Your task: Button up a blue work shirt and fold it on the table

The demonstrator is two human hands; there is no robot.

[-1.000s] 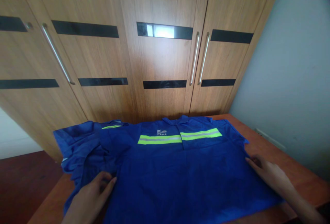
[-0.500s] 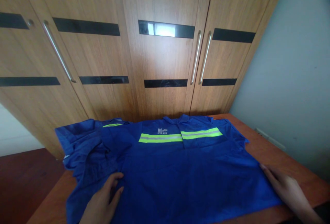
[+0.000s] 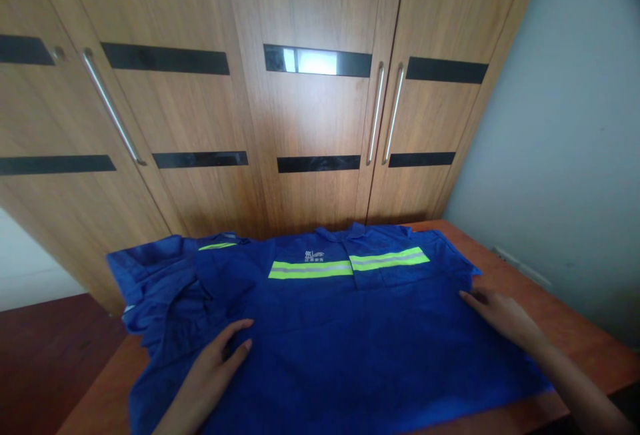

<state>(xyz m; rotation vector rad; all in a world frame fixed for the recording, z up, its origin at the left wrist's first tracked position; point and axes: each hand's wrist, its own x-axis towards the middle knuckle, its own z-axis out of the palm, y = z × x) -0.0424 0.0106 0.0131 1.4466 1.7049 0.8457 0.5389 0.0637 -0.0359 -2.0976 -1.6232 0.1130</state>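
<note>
A blue work jacket (image 3: 350, 341) lies spread front side up, its collar toward the cabinet. Yellow-green reflective bands cross the chest, with a small white logo above the left one. My left hand (image 3: 217, 355) rests over the left part of the jacket, thumb and index finger apart, holding nothing. At the jacket's right edge, below the sleeve, is my right hand (image 3: 493, 308), its fingers stretched onto the cloth and nothing gripped. More bunched blue clothing (image 3: 175, 295) with a reflective strip lies against the jacket's left side.
The reddish-brown wooden table (image 3: 565, 328) carries the clothing. Right behind it stands a wooden cabinet (image 3: 315, 115) with black strips and metal handles. A pale wall (image 3: 565, 155) closes off the right side. Dark red floor (image 3: 45, 355) shows at lower left.
My right hand has moved up along the jacket's right edge and inward, toward the sleeve. My left hand has shifted slightly right and up. The jacket lies nearly the same.
</note>
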